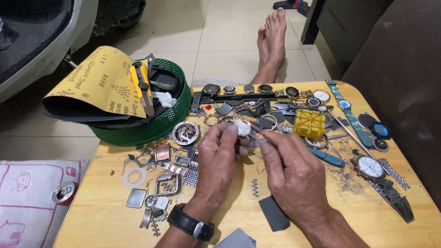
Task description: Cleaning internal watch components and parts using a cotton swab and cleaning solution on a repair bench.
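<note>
Black wristwatch (191,223) on left wrist, left hand (217,156) pinching white wad (243,128), right hand (289,170) pinching thin tool (258,132)

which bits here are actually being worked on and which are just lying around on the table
In hand:
- left hand pinching a white wad
- right hand at a small metal watch part; which hand grips it is unclear

Lying about:
- green basket with sandpaper
- yellow block
- blue-handled tool
- steel-band watch
- loose watch cases
</note>
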